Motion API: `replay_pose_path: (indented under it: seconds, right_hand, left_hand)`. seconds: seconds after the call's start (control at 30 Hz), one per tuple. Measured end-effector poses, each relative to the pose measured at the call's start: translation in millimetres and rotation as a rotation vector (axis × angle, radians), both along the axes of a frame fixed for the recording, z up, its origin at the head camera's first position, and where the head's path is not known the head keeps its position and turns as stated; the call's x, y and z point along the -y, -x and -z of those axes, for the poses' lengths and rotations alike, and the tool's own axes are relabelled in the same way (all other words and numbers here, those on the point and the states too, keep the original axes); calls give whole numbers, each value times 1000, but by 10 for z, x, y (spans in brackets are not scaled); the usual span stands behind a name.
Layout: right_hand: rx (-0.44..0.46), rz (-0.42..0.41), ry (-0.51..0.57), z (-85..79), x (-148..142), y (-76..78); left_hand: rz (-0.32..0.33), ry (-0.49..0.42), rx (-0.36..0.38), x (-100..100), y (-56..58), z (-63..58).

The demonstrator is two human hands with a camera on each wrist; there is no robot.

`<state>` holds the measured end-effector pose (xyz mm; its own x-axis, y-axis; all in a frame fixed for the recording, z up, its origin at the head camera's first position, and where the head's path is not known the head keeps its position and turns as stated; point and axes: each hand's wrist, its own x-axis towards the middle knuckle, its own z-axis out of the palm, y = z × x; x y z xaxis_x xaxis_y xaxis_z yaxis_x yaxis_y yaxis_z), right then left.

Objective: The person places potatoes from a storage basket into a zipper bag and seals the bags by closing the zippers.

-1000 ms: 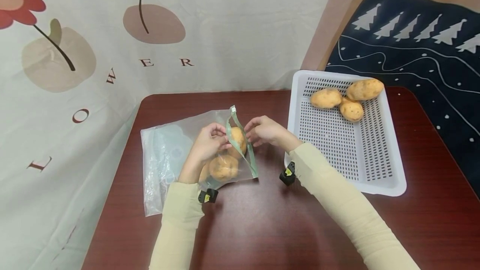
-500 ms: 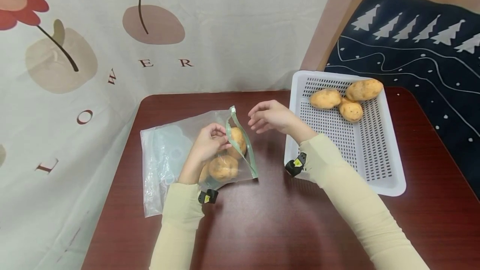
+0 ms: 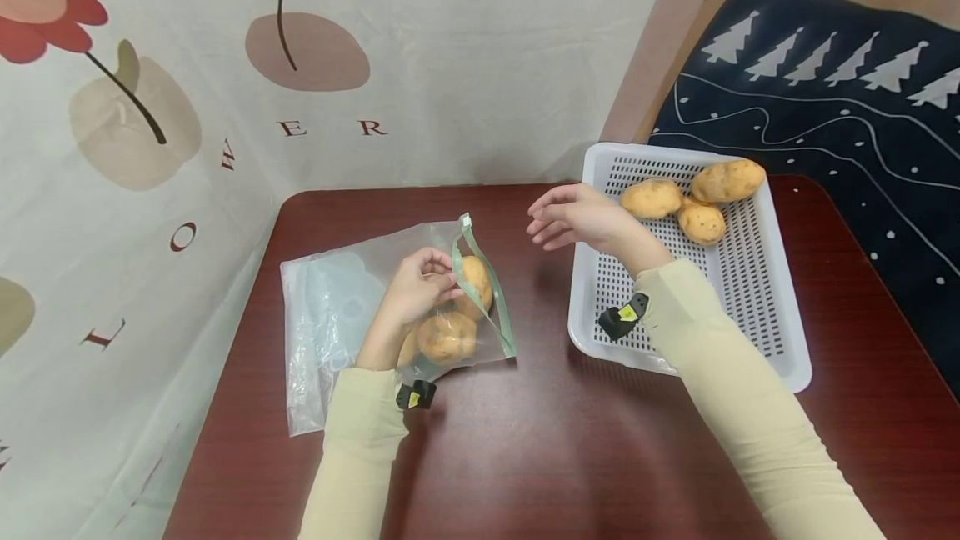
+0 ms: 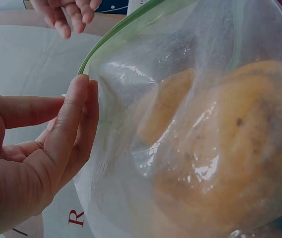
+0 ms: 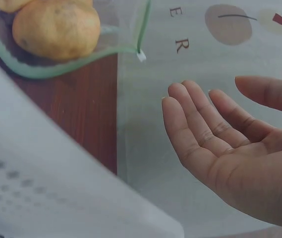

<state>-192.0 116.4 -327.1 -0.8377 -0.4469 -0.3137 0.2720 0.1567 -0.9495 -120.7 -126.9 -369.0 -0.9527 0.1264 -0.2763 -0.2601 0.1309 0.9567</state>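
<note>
A clear zip bag (image 3: 337, 290) with a green-edged mouth lies on the table, its opening toward the right. Several potatoes (image 3: 447, 336) show through the plastic near that mouth. My left hand (image 3: 415, 286) pinches the bag's rim between thumb and fingers; in the left wrist view, the left hand (image 4: 46, 139) has the film at its fingertips. Over the left edge of the white basket, my right hand (image 3: 581, 217) hovers with loosely extended fingers and holds nothing. The right wrist view shows the right hand (image 5: 230, 139) with its palm bare.
The white perforated basket (image 3: 581, 307) stands at the table's right side. Three potatoes (image 3: 702, 221) lie in its far part. A printed cloth (image 3: 480, 65) hangs behind the dark red table (image 3: 517, 457).
My right hand has moved away from the bag's mouth, to the right and toward the basket. The left hand keeps its pinch on the rim, and the bag lies as before.
</note>
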Motion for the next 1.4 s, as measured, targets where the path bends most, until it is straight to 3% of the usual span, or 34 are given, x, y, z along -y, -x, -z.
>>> replay_pose_path:
  seconds: [0.3, 0.67, 0.93, 1.2, 1.4]
  right_hand:
    - [-8, 45, -56, 86, -281, 28]
    - [-13, 92, -48, 150, -632, 3]
    - [-21, 187, -52, 200, -900, 5]
    - [-22, 217, -154, 206, -1146, -6]
    - [-10, 254, -161, 189, -1312, -11]
  left_hand:
    - [0, -7, 13, -3, -5, 1]
    - [1, 4, 2, -7, -17, -2]
    - [-2, 6, 1, -2, -15, 7]
    - [-9, 14, 2, 1, -12, 10]
    - [-10, 8, -1, -4, -15, -3]
